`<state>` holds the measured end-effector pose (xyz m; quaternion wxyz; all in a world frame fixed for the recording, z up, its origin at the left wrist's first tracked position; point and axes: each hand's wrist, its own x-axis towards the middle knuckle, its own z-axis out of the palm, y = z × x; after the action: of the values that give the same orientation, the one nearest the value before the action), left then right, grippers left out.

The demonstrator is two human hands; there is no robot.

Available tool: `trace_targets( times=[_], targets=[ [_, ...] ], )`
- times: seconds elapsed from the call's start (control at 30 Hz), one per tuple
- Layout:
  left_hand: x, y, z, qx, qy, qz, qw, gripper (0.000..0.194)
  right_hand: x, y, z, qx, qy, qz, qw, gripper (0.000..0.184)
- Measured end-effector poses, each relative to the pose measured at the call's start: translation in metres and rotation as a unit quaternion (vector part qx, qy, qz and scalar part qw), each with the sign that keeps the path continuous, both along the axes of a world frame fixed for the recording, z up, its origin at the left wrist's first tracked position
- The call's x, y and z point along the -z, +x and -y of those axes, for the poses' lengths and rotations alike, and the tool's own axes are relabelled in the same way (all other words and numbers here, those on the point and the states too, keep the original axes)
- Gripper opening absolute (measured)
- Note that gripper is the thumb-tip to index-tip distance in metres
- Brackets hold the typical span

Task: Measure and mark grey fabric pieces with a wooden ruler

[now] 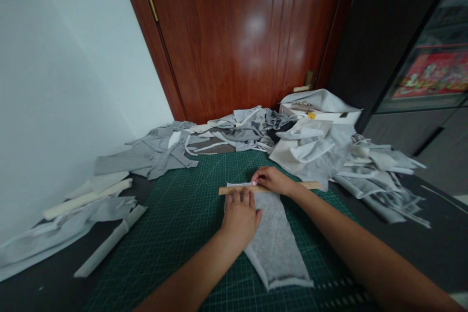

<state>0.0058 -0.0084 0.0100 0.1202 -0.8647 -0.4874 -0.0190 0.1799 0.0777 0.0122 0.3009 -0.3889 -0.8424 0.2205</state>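
The left grip [239,217] lies open and flat, fingertips on the ruler [310,185] and palm over the cloth [278,243], which rests mid-mat [183,204]. If that palm drags, the cloth, seemingly soft and thin, could ruck or skew; uneven pressure could pivot the ruler. The right grip [272,180] bends over the ruler with a pink spot at its fingertips; whether it pinches anything, I cannot tell. Its wrist passes close to the ruler, so a sideways nudge could shift it.

Around these, at left, a cream roll [91,198] and grey roll [111,241] lie on the dark worktop [424,243]. The left pile [146,153] laps the mat's far corner, and the back heap [248,131] crowds its far edge, below the door [226,34]. Right of that, a loose sheet [321,151] hangs before the box [351,117], coming down beside the ruler's end, where it could snag. Scraps [383,175] hem in the far right.
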Motion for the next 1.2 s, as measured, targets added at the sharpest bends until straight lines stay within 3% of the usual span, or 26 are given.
trace_targets(
  times=[0.4, 0.53, 0.63, 0.73, 0.83, 1.0, 1.1, 1.2],
  targets=[
    [-0.002, 0.001, 0.001, -0.003, 0.003, -0.007, 1.0, 0.053, -0.009, 0.034, 0.009, -0.004, 0.008, 0.053, 0.999, 0.018],
    [-0.001, 0.0, 0.001, -0.004, 0.007, -0.011, 1.0, 0.053, -0.018, 0.048, 0.01, -0.011, 0.049, 0.107, 0.993, 0.02],
    [0.0, 0.0, 0.001, -0.004, 0.009, -0.013, 1.0, 0.054, -0.03, 0.063, 0.012, 0.036, 0.093, 0.099, 0.99, 0.022],
    [0.0, 0.0, 0.001, -0.005, 0.012, -0.017, 1.0, 0.053, -0.035, 0.073, 0.012, 0.135, 0.114, 0.009, 0.984, 0.02],
    [0.0, 0.0, 0.001, -0.005, 0.013, -0.017, 1.0, 0.053, -0.022, 0.069, 0.008, 0.186, 0.073, -0.063, 0.978, 0.016],
    [0.001, -0.001, 0.001, -0.002, 0.02, -0.009, 1.0, 0.054, 0.016, 0.049, -0.002, 0.181, -0.019, -0.112, 0.977, 0.01],
    [0.003, -0.001, 0.0, 0.003, 0.023, -0.007, 1.0, 0.053, 0.029, 0.045, -0.006, 0.2, -0.011, -0.16, 0.966, 0.017],
    [0.004, -0.001, 0.0, 0.005, 0.026, -0.007, 1.0, 0.053, 0.031, 0.047, -0.005, 0.222, 0.043, -0.187, 0.956, 0.032]
  ],
)
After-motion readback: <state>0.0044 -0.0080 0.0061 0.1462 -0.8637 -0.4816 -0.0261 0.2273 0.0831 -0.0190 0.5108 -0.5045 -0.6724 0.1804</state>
